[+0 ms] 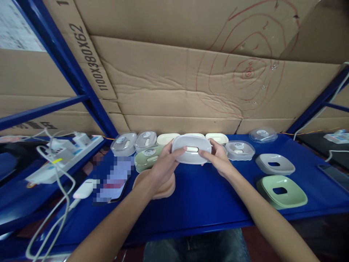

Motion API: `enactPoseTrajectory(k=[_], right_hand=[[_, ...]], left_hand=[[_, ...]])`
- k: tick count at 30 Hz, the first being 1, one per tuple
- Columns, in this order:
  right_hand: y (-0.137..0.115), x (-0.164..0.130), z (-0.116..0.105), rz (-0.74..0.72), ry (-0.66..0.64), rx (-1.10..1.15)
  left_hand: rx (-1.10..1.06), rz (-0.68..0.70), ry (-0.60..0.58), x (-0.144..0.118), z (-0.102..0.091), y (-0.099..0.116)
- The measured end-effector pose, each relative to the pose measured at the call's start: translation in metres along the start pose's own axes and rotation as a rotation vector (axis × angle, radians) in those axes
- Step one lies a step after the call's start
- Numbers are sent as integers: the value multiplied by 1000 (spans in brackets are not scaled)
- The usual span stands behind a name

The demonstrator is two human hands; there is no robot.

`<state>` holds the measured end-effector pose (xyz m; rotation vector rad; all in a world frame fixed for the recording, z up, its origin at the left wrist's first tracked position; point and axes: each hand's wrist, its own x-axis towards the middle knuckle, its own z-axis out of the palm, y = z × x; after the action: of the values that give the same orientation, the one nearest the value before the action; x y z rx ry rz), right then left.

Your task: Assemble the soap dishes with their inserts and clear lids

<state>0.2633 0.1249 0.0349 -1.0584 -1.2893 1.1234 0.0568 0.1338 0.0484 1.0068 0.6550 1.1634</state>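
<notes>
Blue table (201, 203) beneath grey case (192, 142), long axis left-right

Held grey case (191, 158): smooth plastic, soft sheen. Green shell (295, 193): glossy plastic. Surface (204, 203): smooth, glossy. Backing panel (152, 69): matt, creased cardboard.

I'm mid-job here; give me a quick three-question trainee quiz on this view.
1. Choose: the oblong part in the middle of the held grey oval piece is A) black, B) cream, C) red.
2. True or false: only the left hand holds that piece.
3. Fill in: of the grey holed piece and the green holed piece, the ____ one lies nearer the person.

Key:
1. B.
2. False; the right hand holds it too.
3. Green.
</notes>
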Motion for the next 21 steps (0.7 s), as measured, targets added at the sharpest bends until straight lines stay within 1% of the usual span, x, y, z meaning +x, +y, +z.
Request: enactPoseTrajectory(k=[2, 4, 6, 7, 9, 11, 12, 13, 14, 16, 18, 20, 21], right_hand=[[0, 0, -2, -53, -48, -83], [-3, -1, -10, -156, -43, -240], [-13, 0, -29, -251, 41, -460], [-20, 2, -43, -277, 115, -564], [-38, 9, -81, -281, 284, -716], [-56, 23, -129, -239, 431, -844], [-63, 31, -155, -191, 498, -951], [-68, 40, -180, -78, 557, -1210], [-70, 47, -204, -9, 601, -1298], [-67, 59, -245, 97, 625, -1390], [-55, 64, -273, 176, 613, -1448], [-38, 65, -291, 216, 579, -1502], [-29, 65, -297, 223, 584, -1528]], left_hand=[[5, -39, 26, 0, -1, 0], [2, -63, 41, 1, -3, 0], [-15, -67, 68, 2, -4, 1], [-34, -75, 81, 2, -4, 2], [-93, -112, 108, 2, -2, 4], [-174, -164, 133, 2, 1, 7], [-213, -185, 142, 2, 3, 8], [-245, -201, 151, 2, 5, 9], [-268, -214, 160, 1, 6, 10], [-283, -234, 169, 2, 8, 11], [-260, -248, 177, 2, 8, 10], [-228, -252, 185, 3, 6, 8], [-220, -251, 186, 4, 5, 7]])
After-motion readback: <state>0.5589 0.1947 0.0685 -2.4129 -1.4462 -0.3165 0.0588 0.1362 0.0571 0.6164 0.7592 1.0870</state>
